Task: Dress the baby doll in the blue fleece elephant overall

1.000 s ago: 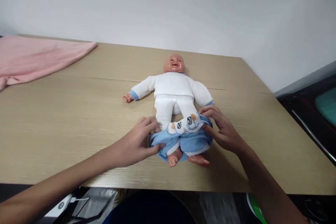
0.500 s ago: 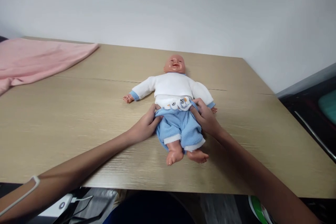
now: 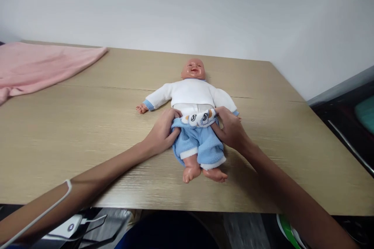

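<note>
A baby doll [image 3: 193,69] lies on its back with its head toward the wall and its bare feet toward me. It wears a white top [image 3: 191,92] with blue cuffs, and light blue trousers [image 3: 187,138] with white hems. A white front with cartoon eyes is folded at the waist of the trousers. My left hand [image 3: 163,130] is closed on the waist edge at the doll's left-of-picture side. On the other side, my right hand [image 3: 231,128] grips the same waist edge, thumb toward the front. A strip of white cloth shows at the belly between top and trousers.
The doll rests on a light wooden table [image 3: 96,124] with a seam across it. A pink cloth [image 3: 43,64] lies at the far left. A white cable [image 3: 37,216] crosses my left forearm. Below the table edge is a white device [image 3: 68,226]. A black object stands at right.
The white front with eyes is pulled straighter and a little lower across the waist. My left fingers have shifted slightly over the edge. The cable has moved along my forearm.
</note>
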### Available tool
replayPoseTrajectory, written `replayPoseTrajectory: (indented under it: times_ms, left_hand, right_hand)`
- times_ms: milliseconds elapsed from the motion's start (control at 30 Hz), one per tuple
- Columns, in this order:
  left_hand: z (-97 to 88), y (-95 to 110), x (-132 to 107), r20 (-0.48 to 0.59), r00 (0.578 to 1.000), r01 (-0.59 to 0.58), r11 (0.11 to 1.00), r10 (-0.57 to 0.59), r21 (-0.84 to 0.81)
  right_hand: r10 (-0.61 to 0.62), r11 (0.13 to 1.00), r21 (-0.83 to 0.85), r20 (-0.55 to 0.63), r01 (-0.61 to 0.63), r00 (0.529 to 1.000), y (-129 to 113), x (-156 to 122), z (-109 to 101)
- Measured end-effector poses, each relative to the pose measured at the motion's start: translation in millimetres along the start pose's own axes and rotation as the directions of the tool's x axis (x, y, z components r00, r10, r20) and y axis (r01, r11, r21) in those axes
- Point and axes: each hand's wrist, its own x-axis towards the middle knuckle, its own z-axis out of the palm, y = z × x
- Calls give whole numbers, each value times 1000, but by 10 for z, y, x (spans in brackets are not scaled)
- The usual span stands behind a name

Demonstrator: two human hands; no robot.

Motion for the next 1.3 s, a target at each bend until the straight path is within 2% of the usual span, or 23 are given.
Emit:
replayPoseTrajectory:
  times_ms: [100,200,367,533,600,667,733,800,867,900,967,1033,1100,1167,1200,1233,1300]
  left_hand:
    - [14,-36,89,-18,996,86,996,-87,-26]
    - [17,-72,113,-5,993,119,989,-120,-84]
    - [28,-107,88,18,992,123,987,-122,-106]
    - [-2,-66,12,48,992,120,993,-119,-6]
    - [-38,-31,-64,85,992,90,993,-97,81]
    - [-87,4,-153,144,985,76,986,-97,147]
    - [-138,29,-236,211,971,79,984,-112,159]
    - [-174,39,-298,264,957,104,990,-125,91]
    - [-172,35,-338,284,948,166,984,-143,-58]
    - [-151,29,-351,280,946,210,965,-161,-156]
    - [-73,15,-365,247,944,298,885,-218,-358]
    - [33,6,-365,196,933,360,761,-302,-540]
    - [130,4,-354,172,898,402,599,-404,-692]
    - [184,8,-335,197,860,425,449,-470,-786]
    - [190,9,-324,211,849,431,404,-485,-807]
    - [182,8,-313,213,845,431,389,-491,-814]
    - [136,-10,-296,182,855,413,425,-485,-805]
  right_hand:
    - [100,995,-21,-36,-101,994,27,77,45]
    - [185,982,47,-68,-182,980,103,102,88]
    - [215,928,315,-21,-198,976,221,32,148]
    - [239,927,308,-39,-215,970,210,-98,117]
    - [265,902,348,23,-257,964,193,-179,55]
    - [263,883,366,135,-295,955,179,-278,-21]
    - [250,889,340,202,-307,947,159,-383,-81]
    - [282,886,318,210,-338,936,121,-472,-92]
    - [367,819,389,211,-422,906,55,-530,-44]
    - [419,751,463,219,-472,881,12,-545,-2]
    - [525,543,636,252,-548,813,-81,-550,94]
    - [609,327,750,298,-575,735,-164,-530,173]
    - [661,206,797,314,-568,681,-212,-498,216]
    - [696,190,816,279,-545,661,-211,-463,225]
    - [709,202,818,257,-538,657,-195,-448,222]
    - [718,221,816,236,-535,656,-172,-435,219]
    - [712,273,813,188,-514,676,-117,-419,216]
